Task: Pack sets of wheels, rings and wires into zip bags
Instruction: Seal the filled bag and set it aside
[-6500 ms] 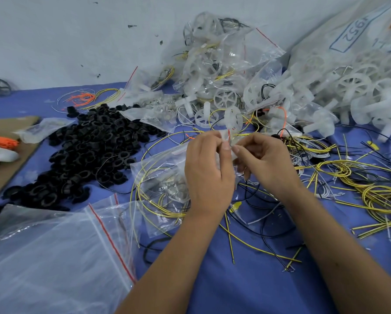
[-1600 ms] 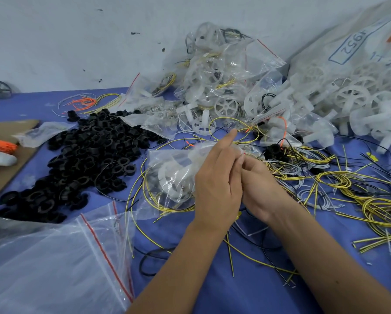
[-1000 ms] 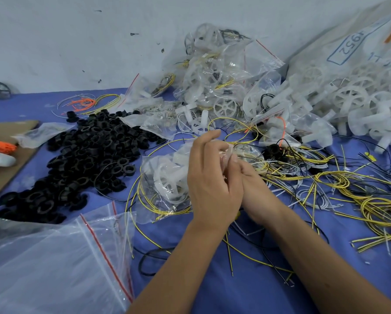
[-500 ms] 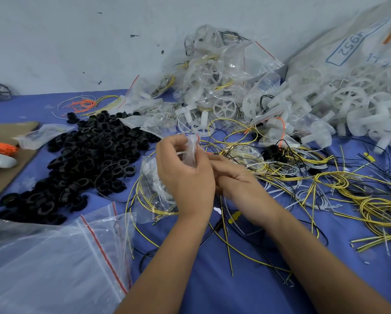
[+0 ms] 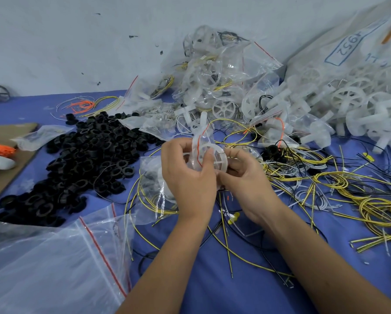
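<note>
Two hands meet over the middle of the blue cloth-covered tabletop, and what they hold is new. Half a second ago the left hand was lifting a crumpled empty bag while the right hand lay low among the wires; now a white spoked plastic wheel stands between them, and a small clear zip bag with a red seal line is being drawn over it. The left fingers are curled round the bag's mouth and the wheel's near rim; the right fingers pinch the wheel's far rim. I judge a fresh set has just been started, with ring and wire not yet in.

Nearest the camera, at lower left, lies a stack of large empty clear zip bags. Just left of the hands sits a filled clear bag with a wheel and yellow wire, apparently the set finished a moment earlier. Loose yellow and black wires spread to the right. A heap of black plastic rings covers the left of the tabletop. Farther back rises a pile of packed clear bags, and to its right a big translucent sack of white wheels. Behind everything is a scuffed pale wall.
</note>
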`<action>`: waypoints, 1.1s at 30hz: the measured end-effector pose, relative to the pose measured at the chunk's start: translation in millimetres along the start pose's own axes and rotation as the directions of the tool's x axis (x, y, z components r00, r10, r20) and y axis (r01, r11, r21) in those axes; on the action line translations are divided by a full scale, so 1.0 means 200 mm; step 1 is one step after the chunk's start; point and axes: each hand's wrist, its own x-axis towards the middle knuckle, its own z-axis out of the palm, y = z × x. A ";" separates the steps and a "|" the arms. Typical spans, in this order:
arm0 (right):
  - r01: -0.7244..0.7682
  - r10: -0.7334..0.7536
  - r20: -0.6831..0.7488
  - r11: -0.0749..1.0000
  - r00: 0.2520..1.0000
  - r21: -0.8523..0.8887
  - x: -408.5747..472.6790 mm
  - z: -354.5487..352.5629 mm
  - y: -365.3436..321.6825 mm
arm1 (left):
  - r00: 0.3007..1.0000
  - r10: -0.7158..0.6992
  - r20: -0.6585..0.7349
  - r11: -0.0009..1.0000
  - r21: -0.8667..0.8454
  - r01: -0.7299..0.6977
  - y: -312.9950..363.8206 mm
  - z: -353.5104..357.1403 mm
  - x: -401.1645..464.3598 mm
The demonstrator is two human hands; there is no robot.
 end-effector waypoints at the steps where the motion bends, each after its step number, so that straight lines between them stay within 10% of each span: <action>1: 0.025 -0.024 0.011 0.998 1.000 -0.054 0.00 0.00 0.00 | 1.000 0.018 0.022 1.000 0.016 -0.018 0.00 0.00 0.00; 23: 0.143 -0.150 -0.038 0.977 0.988 -0.157 -0.02 0.00 -0.09 | 0.980 0.197 -0.022 0.914 0.366 -0.176 0.06 -0.13 0.16; 33: 0.036 -0.107 0.327 0.975 0.939 0.217 -0.02 0.00 -0.09 | 0.972 0.144 0.188 0.899 0.386 -0.207 0.42 -0.01 0.49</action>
